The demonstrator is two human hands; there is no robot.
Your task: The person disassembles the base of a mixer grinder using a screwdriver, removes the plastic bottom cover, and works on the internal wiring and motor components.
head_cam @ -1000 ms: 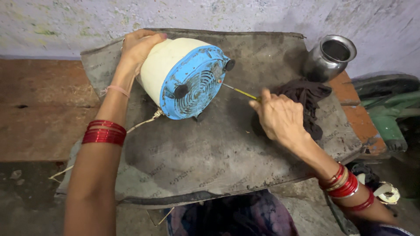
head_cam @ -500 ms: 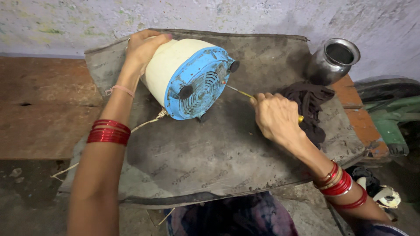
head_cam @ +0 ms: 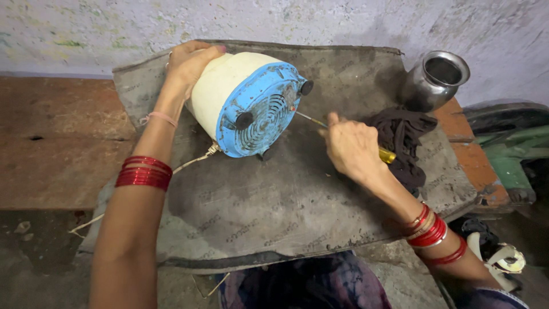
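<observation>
While the left hand is cupping the cream plastic body of the round appliance with the blue vented base at upper centre, tipping it so that base faces the tool, the right hand is gripping a yellow-handled screwdriver, its tip touching the base's right edge; the hands are flanking it on the grey mat.

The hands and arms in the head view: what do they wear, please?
Both arms are bare, with no sleeves in view. The left hand has a thin pale thread at the wrist and a stack of red bangles further up the forearm. The right hand has red and gold bangles behind the wrist.
</observation>
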